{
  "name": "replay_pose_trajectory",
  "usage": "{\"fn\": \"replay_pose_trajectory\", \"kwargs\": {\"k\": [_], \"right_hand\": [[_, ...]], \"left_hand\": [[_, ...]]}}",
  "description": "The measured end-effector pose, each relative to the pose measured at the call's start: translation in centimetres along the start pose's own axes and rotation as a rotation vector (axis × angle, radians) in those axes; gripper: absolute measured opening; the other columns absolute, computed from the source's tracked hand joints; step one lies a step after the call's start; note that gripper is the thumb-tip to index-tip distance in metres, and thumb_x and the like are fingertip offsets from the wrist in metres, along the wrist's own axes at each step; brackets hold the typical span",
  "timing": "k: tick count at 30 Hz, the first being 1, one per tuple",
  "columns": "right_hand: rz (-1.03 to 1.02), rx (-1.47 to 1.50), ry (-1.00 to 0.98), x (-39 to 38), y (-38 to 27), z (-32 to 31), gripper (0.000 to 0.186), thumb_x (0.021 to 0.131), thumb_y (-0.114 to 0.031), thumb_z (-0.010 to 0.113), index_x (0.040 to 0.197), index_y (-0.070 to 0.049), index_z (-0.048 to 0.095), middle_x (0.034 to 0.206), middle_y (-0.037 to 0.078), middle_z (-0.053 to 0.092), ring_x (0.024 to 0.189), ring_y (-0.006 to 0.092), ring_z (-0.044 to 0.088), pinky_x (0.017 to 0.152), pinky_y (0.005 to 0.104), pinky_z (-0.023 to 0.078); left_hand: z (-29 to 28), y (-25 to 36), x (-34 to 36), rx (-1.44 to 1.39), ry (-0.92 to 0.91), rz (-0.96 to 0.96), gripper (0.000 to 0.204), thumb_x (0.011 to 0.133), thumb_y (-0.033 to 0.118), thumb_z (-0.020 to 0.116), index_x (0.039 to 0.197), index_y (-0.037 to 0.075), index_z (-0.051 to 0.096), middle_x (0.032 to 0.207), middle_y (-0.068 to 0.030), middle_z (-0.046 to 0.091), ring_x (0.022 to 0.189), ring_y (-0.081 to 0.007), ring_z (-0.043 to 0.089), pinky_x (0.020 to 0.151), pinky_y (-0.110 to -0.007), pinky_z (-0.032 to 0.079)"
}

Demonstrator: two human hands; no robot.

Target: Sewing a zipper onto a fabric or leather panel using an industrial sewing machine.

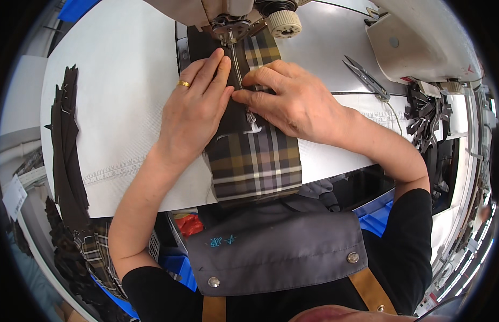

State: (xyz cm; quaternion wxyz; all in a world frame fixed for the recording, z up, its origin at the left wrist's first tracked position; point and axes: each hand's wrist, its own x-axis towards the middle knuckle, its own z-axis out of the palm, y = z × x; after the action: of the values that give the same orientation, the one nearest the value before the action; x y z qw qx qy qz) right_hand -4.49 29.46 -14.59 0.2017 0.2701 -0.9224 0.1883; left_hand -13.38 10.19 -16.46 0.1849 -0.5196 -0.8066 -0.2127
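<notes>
A plaid fabric piece (pixel 257 163) in olive, grey and white lies under the sewing machine's presser foot (pixel 228 39). Along it runs a metal zipper (pixel 237 65) on dark cloth, its slider (pixel 251 117) toward me. My left hand (pixel 196 99), a gold ring on one finger, presses the dark cloth left of the zipper. Its fingers are stretched out, tips close to the presser foot. From the right, my right hand (pixel 295 102) has thumb and fingertips bent in at the zipper's edge, gripping it; the exact contact is partly hidden beneath the fingers.
Thread snips (pixel 367 78) lie right of the machine head, close to a bundle of dark strips (pixel 427 115). Dark fabric strips (pixel 66 145) hang over the table's left edge, above plaid pieces (pixel 96 249). A cream dial (pixel 283 23) sits on the machine.
</notes>
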Motion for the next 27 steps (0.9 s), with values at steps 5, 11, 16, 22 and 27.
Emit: {"fn": "replay_pose_trajectory", "kwargs": {"k": [5,11,16,22,27], "right_hand": [[0.004,0.036,0.067,0.5,0.6,0.4,0.019,0.079,-0.009,0.068,0.097,-0.003,0.069,0.091,0.007,0.063,0.081,0.0244,0.059,0.07,0.0344,0.051],[0.066,0.062,0.089,0.4,1.0,0.5,0.018,0.08,-0.007,0.066,0.097,-0.001,0.065,0.098,0.009,0.066,0.089,0.0263,0.062,0.076,0.0352,0.053],[0.062,0.057,0.089,0.4,1.4,0.6,0.021,0.079,-0.005,0.066,0.099,-0.001,0.065,0.108,0.011,0.067,0.096,0.0273,0.062,0.079,0.0347,0.053],[0.098,0.07,0.072,-0.2,1.1,0.5,0.028,0.075,-0.001,0.066,0.104,-0.001,0.067,0.112,0.009,0.067,0.101,0.0269,0.062,0.08,0.0354,0.055],[0.112,0.095,0.073,-0.3,1.2,0.5,0.028,0.074,0.0,0.067,0.102,-0.004,0.069,0.112,0.006,0.067,0.1,0.0257,0.062,0.079,0.0346,0.056]], "left_hand": [[0.0,-0.1,0.1,-0.007,-0.004,0.004,0.04,0.083,0.013,0.07,0.12,-0.001,0.061,0.125,-0.0096,0.06,0.111,-0.024,0.057,0.089,-0.032,0.052],[-0.2,0.2,0.2,-0.07,-0.037,-0.06,0.039,0.084,0.012,0.07,0.119,-0.001,0.061,0.126,-0.0101,0.059,0.111,-0.0249,0.057,0.089,-0.033,0.052],[0.1,-0.4,0.5,-0.107,0.041,-0.011,0.036,0.084,0.011,0.069,0.117,-0.001,0.062,0.12,-0.0085,0.061,0.108,-0.0253,0.058,0.087,-0.034,0.053],[-0.1,-0.4,0.3,-0.208,0.021,-0.104,0.032,0.083,0.01,0.07,0.115,0.006,0.067,0.112,-0.0055,0.063,0.102,-0.0249,0.061,0.084,-0.034,0.053],[-0.7,-0.6,0.1,-0.329,-0.036,-0.164,0.028,0.081,0.011,0.072,0.109,0.01,0.07,0.111,-0.0039,0.063,0.1,-0.0246,0.061,0.081,-0.034,0.053]]}}
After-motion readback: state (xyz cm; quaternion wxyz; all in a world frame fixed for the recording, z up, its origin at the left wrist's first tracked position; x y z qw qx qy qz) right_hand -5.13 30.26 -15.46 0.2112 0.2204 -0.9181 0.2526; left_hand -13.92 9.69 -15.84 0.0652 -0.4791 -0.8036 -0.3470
